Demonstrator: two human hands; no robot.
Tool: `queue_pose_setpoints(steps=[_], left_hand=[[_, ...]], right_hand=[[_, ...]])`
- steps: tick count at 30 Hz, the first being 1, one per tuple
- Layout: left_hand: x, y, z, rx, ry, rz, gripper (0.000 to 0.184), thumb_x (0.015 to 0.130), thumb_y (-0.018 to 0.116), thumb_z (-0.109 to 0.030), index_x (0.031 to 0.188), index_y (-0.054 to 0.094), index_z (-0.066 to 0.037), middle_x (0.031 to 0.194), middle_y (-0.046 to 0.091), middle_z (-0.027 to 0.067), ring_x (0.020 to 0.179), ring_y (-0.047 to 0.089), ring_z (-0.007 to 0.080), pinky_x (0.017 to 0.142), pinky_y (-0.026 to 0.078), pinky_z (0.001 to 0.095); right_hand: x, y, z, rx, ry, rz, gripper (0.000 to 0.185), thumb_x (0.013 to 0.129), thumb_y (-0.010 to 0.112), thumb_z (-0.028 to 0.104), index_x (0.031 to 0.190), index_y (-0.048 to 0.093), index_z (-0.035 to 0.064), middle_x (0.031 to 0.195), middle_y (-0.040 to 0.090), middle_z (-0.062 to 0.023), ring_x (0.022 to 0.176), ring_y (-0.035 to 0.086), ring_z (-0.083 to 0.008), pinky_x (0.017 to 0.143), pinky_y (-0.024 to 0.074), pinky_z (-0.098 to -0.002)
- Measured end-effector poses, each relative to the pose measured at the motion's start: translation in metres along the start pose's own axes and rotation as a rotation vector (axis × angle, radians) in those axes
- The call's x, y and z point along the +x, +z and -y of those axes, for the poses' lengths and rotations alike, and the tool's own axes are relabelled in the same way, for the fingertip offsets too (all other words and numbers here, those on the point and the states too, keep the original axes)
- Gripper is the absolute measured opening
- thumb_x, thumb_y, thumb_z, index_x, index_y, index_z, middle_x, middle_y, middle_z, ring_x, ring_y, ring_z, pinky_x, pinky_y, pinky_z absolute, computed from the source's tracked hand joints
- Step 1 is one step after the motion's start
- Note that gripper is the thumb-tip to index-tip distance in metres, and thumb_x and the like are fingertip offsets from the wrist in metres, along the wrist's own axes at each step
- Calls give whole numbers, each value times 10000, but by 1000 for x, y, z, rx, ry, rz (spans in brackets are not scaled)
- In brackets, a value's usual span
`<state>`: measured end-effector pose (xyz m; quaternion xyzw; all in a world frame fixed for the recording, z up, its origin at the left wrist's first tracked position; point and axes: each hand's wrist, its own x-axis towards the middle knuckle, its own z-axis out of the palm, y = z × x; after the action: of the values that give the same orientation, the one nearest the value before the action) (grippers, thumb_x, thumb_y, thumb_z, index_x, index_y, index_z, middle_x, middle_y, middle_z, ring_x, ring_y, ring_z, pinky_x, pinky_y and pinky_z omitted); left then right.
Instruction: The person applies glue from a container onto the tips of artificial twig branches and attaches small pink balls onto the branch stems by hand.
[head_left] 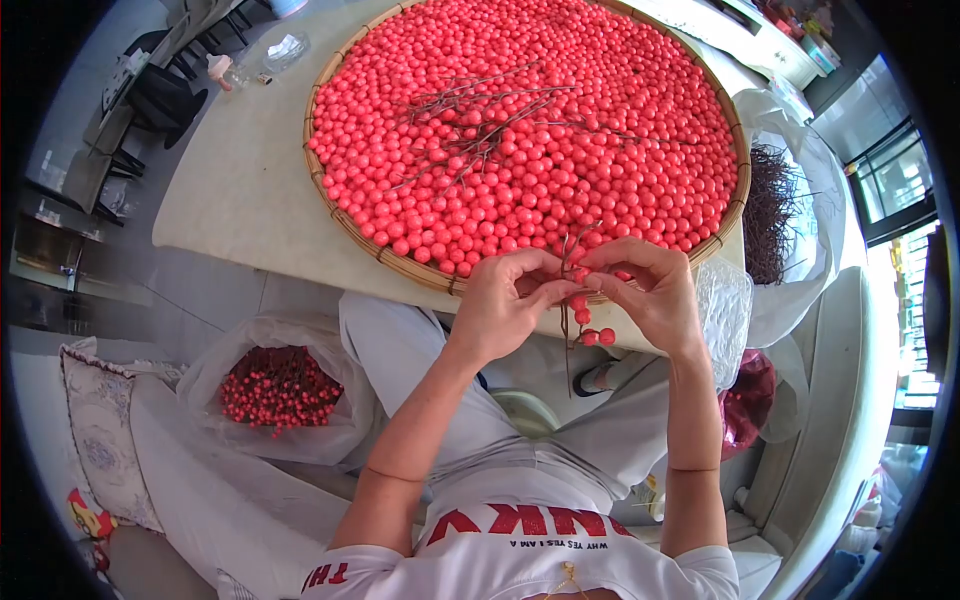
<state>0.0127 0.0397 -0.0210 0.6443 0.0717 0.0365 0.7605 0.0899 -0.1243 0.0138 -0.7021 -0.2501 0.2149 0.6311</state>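
Observation:
A thin brown stem with several red balls [582, 314] on it is between my two hands, over the near rim of a round woven tray [372, 248]. My left hand [507, 300] pinches the stem from the left, thumb and forefinger together. From the right, my right hand [652, 293] has its thumb and forefinger closed at the red balls near the same spot. The tray holds a thick layer of loose red balls [560, 190]. Bare brown stems [480, 110] lie on top of them. The lower end of the held stem hangs down past the tray's rim.
The tray stands on a pale table [230, 190]. A bag of red-berried stems [280, 388] is at the lower left. Dark bare twigs [768, 215] fill a plastic bag at the right. A baby bottle [222, 72] and a glass ashtray [286, 50] stand at the back left.

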Motion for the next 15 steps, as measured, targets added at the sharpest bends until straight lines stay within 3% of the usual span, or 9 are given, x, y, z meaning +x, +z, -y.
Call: queue_pose_setpoints(steps=[8,12,15], left_hand=[[4,0,-1,-68,-16,-2,42,803,640,-19,823,633,17,730,641,47,586,552,61,531,450,165],[5,-9,-2,-33,-16,-81,63,810,647,-47,835,639,10,698,623,29,565,510,50,499,405,155],[5,-10,-5,-44,-22,-106,68,813,645,-53,841,638,8,703,618,26,572,509,49,504,406,154]], right_hand=[[2,-3,-1,34,26,-12,116,781,644,-22,896,662,-31,802,643,-60,681,568,-90,621,468,-178],[4,-10,-7,33,-5,-208,110,807,611,-6,902,665,-20,775,645,-57,665,557,-83,597,459,-175],[3,-9,-8,-67,61,-220,115,804,615,1,906,665,-15,785,646,-55,696,568,-89,632,462,-173]])
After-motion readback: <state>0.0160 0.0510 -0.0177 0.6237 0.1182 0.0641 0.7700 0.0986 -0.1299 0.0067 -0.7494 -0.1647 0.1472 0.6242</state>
